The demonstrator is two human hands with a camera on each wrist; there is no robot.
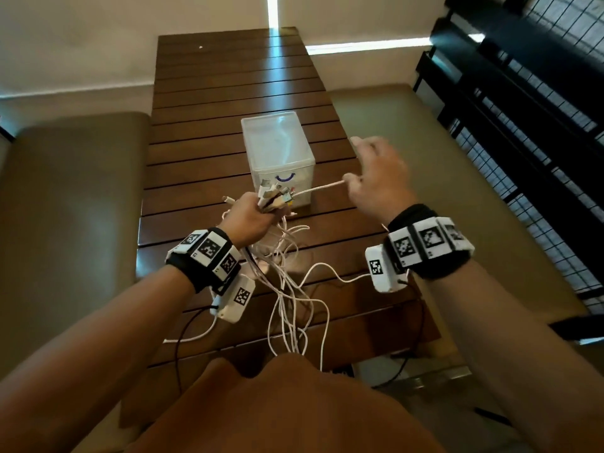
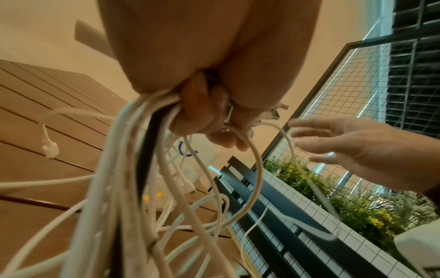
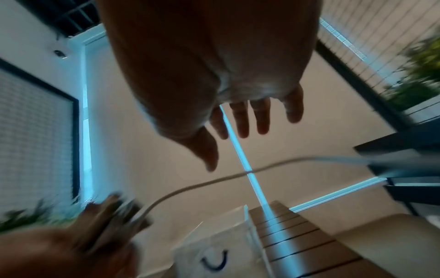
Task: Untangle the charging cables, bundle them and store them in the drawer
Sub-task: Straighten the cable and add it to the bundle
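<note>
My left hand grips a bunch of white charging cables just below their plugs, held above the table. In the left wrist view the cables hang from the fist in tangled loops. One cable stretches from the bunch toward my right hand. In the right wrist view that hand has straight, spread fingers and the cable passes below it, ungripped. A translucent white drawer box with a blue handle stands shut behind the hands.
The dark slatted wooden table runs away from me. Olive cushioned benches flank it on both sides. A black frame with wire mesh stands to the right, plants behind it. Cable loops trail over the near table edge.
</note>
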